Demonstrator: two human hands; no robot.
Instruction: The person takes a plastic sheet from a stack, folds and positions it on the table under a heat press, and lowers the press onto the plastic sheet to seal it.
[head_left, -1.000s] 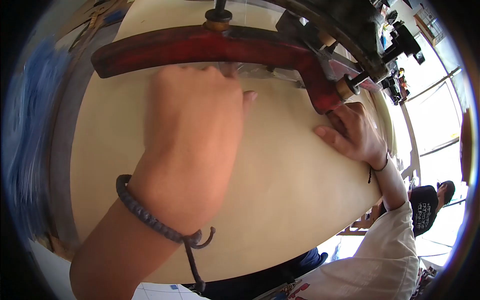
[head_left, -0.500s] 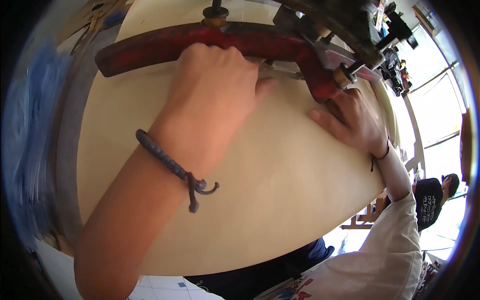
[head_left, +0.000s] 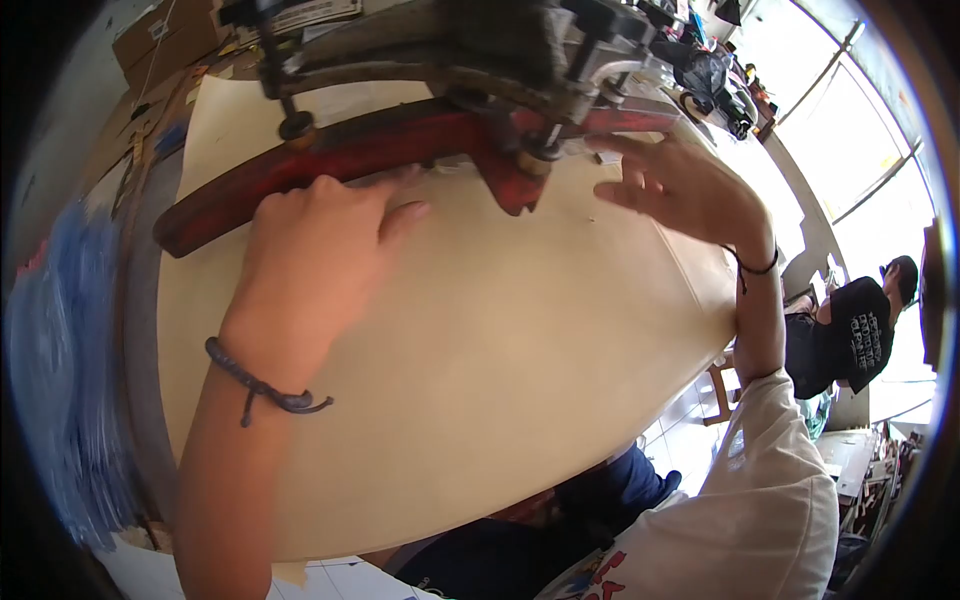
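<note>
A long curved red bar (head_left: 390, 135) with a forked end lies across a beige sheet (head_left: 480, 380). Dark metal rods with round feet press down near it, one a clamp foot (head_left: 297, 130) on the left, another (head_left: 540, 150) by the fork. My left hand (head_left: 320, 240) rests against the bar's near edge, thumb and index finger stretched out and apart; its other fingertips are hidden behind the knuckles. My right hand (head_left: 690, 190) hovers near the right end of the bar, fingers spread, nothing visible in it.
A dark machine body (head_left: 430, 50) overhangs the far side. Blue plastic sheeting (head_left: 70, 370) hangs at the left. A cardboard box (head_left: 165, 40) stands at the back left. At the right is a person in a black shirt (head_left: 850, 330); black bags (head_left: 710, 75) lie behind.
My right hand has come off the forked end and opened, shifting up. My left hand has slid left along the bar. The view has shifted, showing more of the machine.
</note>
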